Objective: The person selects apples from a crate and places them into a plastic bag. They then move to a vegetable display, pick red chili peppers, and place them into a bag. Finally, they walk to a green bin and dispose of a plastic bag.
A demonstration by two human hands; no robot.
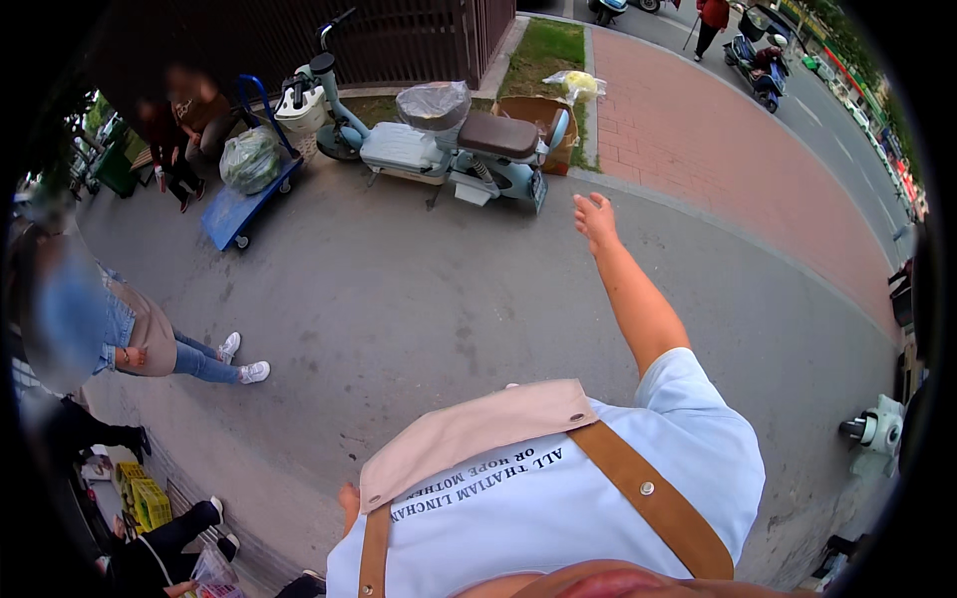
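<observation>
Right grip (596,221) is held out ahead at the end of a straightened arm, its fingers loosely spread, and nothing shows in it. Left grip (348,504) is only a sliver of skin past the edge of the shirt (478,523), so I cannot tell whether it is spread or pressed together, or what it touches.

Nearest to the right grip is a pale blue scooter (407,149), parked upright on the grey pavement (399,299), its rear end just beside the fingers but apart from them. Its seat (498,136) is brown, and a clear plastic wrap (434,106) covers something ahead of it (what lies under the plastic is hard to make out). Behind the seat stands a cardboard box (564,154), with a pale yellow bag (575,84) near its top.

Left of the scooter is a blue cart (227,216) carrying a plastic bag (250,159) with green contents. Two people sit beyond it. Closer, on the left, stands a person in denim, a tan apron (150,329) and white shoes (254,373). Yellow crates (150,503) sit at the lower left. Red paving (678,130) runs along the road.
</observation>
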